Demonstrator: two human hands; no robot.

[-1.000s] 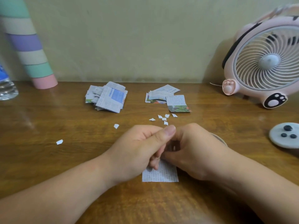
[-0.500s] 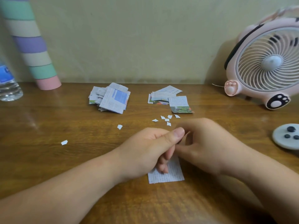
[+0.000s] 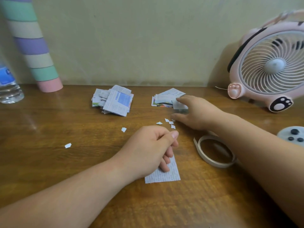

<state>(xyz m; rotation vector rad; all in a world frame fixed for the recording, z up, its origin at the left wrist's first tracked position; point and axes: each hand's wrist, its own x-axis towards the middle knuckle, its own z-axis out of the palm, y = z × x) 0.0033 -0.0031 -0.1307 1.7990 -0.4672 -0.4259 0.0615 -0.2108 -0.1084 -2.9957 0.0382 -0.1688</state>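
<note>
on the table, a paper slip lies nearest under the left hand, a tape roll to its right, scraps behind it, then two paper stacks side by side, the right stack under the right hand, the left stack apart, and a fan at the far right.

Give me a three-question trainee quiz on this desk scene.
1. True or false: the tape roll lies flat on the table, to the right of the left hand.
2. Which hand reaches the right paper pile? A: left hand. B: right hand.
3. What does the left hand hold against the table?
Key: 1 true; 2 B; 3 the printed slip.
</note>
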